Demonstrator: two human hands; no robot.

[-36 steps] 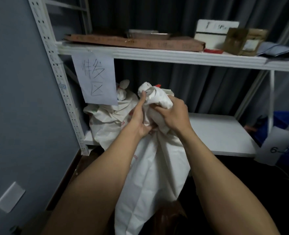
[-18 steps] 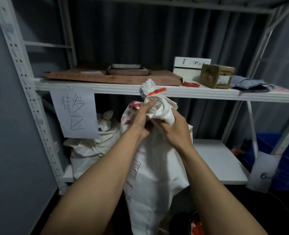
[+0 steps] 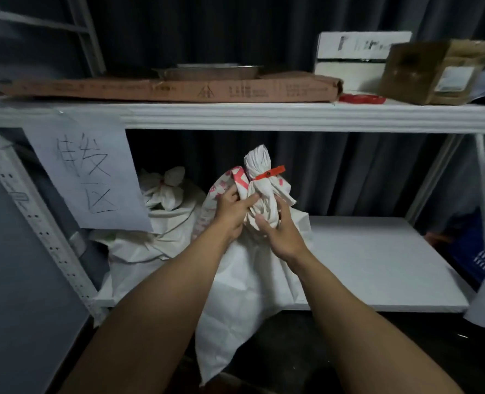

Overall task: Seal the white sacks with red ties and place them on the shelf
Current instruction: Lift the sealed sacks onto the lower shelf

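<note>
A white sack (image 3: 244,291) hangs half over the front edge of the lower shelf (image 3: 377,265), its bunched neck closed by a red tie (image 3: 269,175). My left hand (image 3: 231,211) grips the neck from the left, just under the tie. My right hand (image 3: 275,231) grips the same neck from the right and a little lower. A second tied white sack (image 3: 156,220) lies on the lower shelf at the left, behind the first. Several spare red ties (image 3: 362,98) lie on the upper shelf (image 3: 264,116).
A handwritten paper sign (image 3: 84,172) hangs from the upper shelf at the left. On that shelf lie a flat brown carton (image 3: 178,89), a white box (image 3: 355,58) and a brown box (image 3: 431,72). Blue crate (image 3: 480,248) at the right; grey wall left.
Both hands have lifted the tied sack from lower down up to the lower shelf level and pushed it towards the shelf. The red tie now shows clearly above my hands.
</note>
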